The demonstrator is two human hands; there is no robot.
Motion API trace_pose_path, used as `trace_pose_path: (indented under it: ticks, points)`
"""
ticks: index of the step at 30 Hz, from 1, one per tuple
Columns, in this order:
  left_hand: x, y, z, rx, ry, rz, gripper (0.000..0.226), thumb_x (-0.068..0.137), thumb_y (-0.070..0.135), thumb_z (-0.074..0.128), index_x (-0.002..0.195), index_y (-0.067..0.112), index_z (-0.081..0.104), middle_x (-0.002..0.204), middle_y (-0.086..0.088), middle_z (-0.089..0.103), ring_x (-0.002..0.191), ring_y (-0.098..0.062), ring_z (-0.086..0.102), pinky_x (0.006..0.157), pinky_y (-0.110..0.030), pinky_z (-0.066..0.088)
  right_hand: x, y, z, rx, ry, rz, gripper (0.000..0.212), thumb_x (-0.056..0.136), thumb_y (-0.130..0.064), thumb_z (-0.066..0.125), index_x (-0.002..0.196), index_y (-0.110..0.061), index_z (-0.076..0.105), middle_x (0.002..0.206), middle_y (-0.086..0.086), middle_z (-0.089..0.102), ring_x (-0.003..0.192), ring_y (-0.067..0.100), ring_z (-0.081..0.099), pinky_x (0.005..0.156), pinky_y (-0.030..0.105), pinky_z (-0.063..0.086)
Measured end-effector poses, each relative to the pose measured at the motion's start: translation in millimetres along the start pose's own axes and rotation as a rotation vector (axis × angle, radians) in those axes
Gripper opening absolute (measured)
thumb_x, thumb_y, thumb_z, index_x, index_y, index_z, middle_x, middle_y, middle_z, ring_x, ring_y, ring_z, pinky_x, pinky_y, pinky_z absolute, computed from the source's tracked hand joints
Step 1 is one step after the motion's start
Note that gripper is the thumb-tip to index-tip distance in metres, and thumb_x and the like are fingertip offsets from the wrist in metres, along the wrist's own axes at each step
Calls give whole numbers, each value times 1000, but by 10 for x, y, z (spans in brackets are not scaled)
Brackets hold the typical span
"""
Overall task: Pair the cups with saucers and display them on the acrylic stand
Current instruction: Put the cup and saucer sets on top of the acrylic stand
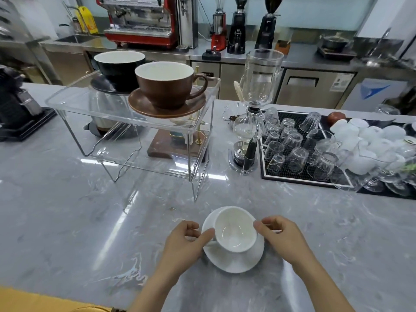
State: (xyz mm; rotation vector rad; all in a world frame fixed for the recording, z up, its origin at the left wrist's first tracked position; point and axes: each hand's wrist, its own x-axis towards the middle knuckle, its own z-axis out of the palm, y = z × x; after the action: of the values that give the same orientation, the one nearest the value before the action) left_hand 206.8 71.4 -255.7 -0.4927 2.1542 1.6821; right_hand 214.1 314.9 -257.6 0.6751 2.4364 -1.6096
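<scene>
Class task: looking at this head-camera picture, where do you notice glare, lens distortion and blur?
Head view: glare streaks on the marble counter; wide-angle lens bends the edges of the acrylic stand; upturned glasses at far right smear; the white cup is sharp.

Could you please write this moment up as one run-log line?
stand: black set, brown set placed | white cup on white saucer, counter | left hand, right hand at cup sides

This is a café bar: a red espresso machine (144, 19), three coffee grinders (236, 25), and rows of glasses (292, 143) on the counter (67, 210).
</scene>
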Motion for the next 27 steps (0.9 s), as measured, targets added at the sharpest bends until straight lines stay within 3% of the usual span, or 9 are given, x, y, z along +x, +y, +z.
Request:
trace_pose_path:
  ticks: [3,7,11,14,20,24,27]
  points:
    - [28,2,31,1,-38,-39,49,71,38,88,107,18,62,102,-6,68,82,-25,75,70,-39,65,16,9,-7,51,-57,53,47,79,-43,76,115,-15,63,106,2,67,92,19,67,63,29,58]
    - [90,50,28,-59,-102,-119,44,71,25,89,101,4,66,96,-17,74,69,-25,75,69,-46,65,49,15,-43,117,-139,110,51,78,-38,79,118,-12,60,106,8,69,84,26,73,61,34,61]
    - [172,83,20,-34,-138,-135,39,72,22,87,96,0,68,84,-13,74,64,-20,73,64,-39,64,98,-5,-85,138,-205,122,44,76,-35,81,108,-7,68,99,15,73,80,31,75,66,42,63]
    - [207,61,39,-47,-138,-157,40,72,21,87,97,-1,66,89,-16,72,68,-22,73,63,-40,64,149,-24,-116,143,-261,132,39,76,-32,81,104,-6,72,94,17,76,82,35,75,74,49,62]
    - [229,47,53,-85,-140,-181,41,71,17,87,96,0,60,93,-21,70,72,-30,74,69,-50,65,209,-53,-137,111,-313,135,39,76,-30,81,104,-4,73,92,19,77,82,39,74,72,48,62]
    - [202,45,76,-129,-114,-183,38,71,12,86,94,1,57,85,-18,66,65,-29,71,63,-47,65,207,-69,-143,106,-325,137,38,76,-30,81,102,-3,74,91,22,76,84,43,72,75,52,61]
    - [158,9,58,-159,-92,-197,37,71,11,86,93,1,57,86,-19,66,64,-29,70,63,-46,65,194,-117,-118,96,-336,128,37,75,-29,82,101,-3,75,89,21,77,74,37,73,72,50,62]
